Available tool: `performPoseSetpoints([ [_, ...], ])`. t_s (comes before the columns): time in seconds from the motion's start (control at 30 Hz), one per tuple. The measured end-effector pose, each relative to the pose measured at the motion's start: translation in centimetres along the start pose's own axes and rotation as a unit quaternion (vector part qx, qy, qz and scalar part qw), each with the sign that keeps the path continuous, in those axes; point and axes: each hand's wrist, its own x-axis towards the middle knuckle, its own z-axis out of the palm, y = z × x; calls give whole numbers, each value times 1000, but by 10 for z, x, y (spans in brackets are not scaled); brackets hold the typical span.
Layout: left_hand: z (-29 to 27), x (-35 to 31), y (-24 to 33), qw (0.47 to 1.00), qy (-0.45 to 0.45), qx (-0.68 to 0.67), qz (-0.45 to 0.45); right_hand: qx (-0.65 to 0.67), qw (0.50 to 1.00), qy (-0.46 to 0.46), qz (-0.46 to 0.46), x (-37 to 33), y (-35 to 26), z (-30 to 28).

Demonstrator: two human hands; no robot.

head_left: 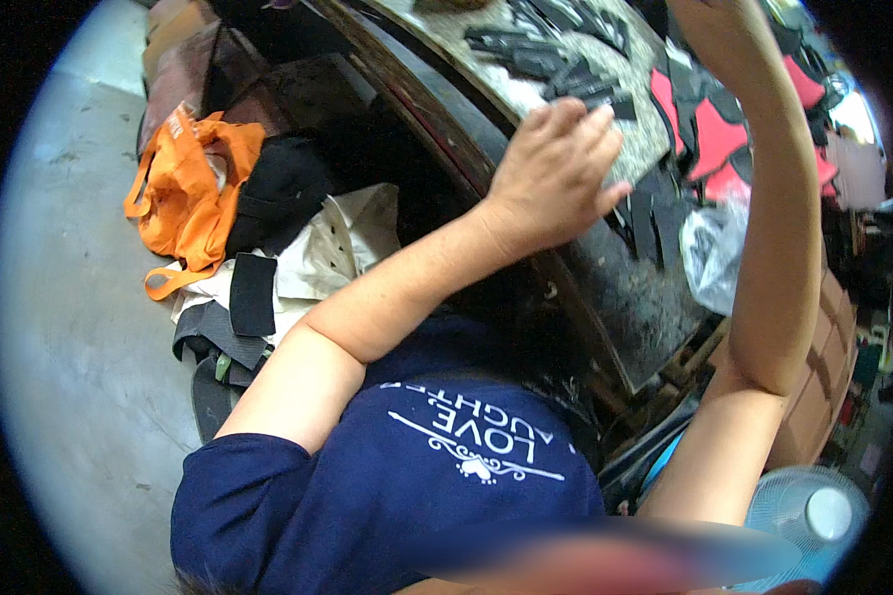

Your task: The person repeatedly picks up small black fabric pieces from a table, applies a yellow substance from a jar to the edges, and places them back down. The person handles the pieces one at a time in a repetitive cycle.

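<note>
left hand (554,174) fingers flat, released, on speckled tabletop (526,84); right hand (709,25) cropped, cannot tell; black cut pieces (556,69) nearby

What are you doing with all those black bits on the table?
A person in a navy shirt leans over a worktable. The left hand lies flat, fingers spread, on the table's edge, touching small black pieces scattered there. The right hand is raised higher up, over red and black pieces; whether it holds anything cannot be told. A clear plastic bag hangs at the table's side. On the floor lie an orange bag and some cloth.
</note>
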Motion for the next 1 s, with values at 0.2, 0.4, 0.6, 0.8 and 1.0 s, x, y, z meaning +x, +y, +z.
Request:
performPoseSetpoints([
  [0.2,1,3,-1,999,4,37,27,140,949,47,278,-133,-30,-32],
  [0.4,1,3,-3,997,18,62,52,135,884,68,442,-229,-70,2],
  [0.6,-7,5,0,996,39,15,77,0,909,88,408,-254,-89,27],
  [0.8,-21,8,26,990,22,-91,106,94,881,190,424,-254,-82,10],
  [1.0,-25,12,57,911,-37,-403,-76,357,778,222,466,-248,-101,-4],
])
